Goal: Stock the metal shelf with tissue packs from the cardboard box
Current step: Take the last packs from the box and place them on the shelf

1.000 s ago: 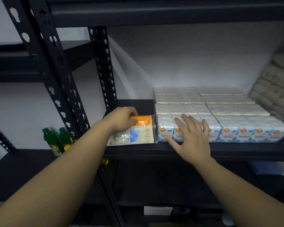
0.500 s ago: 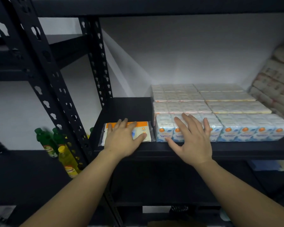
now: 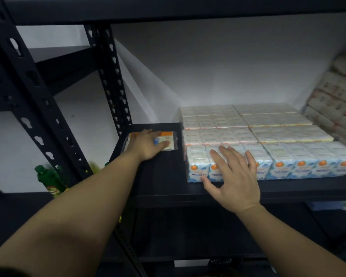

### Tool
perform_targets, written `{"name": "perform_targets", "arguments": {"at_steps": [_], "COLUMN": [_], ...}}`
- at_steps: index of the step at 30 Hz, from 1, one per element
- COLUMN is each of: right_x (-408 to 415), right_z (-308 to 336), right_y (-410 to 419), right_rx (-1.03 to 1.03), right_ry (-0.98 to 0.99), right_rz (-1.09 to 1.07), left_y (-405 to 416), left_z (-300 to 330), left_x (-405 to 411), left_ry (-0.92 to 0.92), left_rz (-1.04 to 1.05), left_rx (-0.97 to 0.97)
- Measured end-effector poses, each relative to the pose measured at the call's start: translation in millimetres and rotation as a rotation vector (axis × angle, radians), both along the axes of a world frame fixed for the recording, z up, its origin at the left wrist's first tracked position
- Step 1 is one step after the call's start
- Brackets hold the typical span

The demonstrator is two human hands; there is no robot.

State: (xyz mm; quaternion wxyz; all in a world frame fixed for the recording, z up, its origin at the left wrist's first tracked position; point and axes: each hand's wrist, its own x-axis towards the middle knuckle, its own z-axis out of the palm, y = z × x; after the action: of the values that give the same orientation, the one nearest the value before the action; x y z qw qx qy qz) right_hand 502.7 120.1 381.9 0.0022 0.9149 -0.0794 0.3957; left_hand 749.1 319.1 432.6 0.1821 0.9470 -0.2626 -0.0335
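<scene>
White wall backs the black metal shelf (image 3: 158, 188). Left hand (image 3: 148, 145) presses flat, fingers straight, on a soft orange-topped plastic-wrapped tissue pack (image 3: 166, 141) lying at the shelf's left; right hand (image 3: 231, 174) rests open against the stacked blue-and-white tissue packs (image 3: 284, 136). Light, squashy, probably slippery: best held by its edges.

single pack (image 3: 169, 141) — left of stacked packs (image 3: 248, 136)

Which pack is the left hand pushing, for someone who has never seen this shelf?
On the black shelf, left of the big block of tissue packs, one flat pack lies alone under the left hand. Only it has an orange band and lies flat, apart from the block.
</scene>
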Motion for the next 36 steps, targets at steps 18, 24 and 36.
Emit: {"name": "perform_targets", "arguments": {"at_steps": [18, 24, 36], "right_x": [4, 3, -12], "right_z": [-3, -2, 19], "right_y": [-3, -2, 0], "right_rx": [-0.033, -0.019, 0.052], "right_ry": [-0.048, -0.040, 0.208], "right_rz": [0.025, 0.020, 0.049], "left_y": [-22, -34, -51], "left_z": [19, 19, 17], "left_x": [58, 20, -120], "left_ry": [0.036, -0.100, 0.436], "left_rz": [-0.005, 0.001, -0.032], "left_rx": [-0.014, -0.198, -0.850]}}
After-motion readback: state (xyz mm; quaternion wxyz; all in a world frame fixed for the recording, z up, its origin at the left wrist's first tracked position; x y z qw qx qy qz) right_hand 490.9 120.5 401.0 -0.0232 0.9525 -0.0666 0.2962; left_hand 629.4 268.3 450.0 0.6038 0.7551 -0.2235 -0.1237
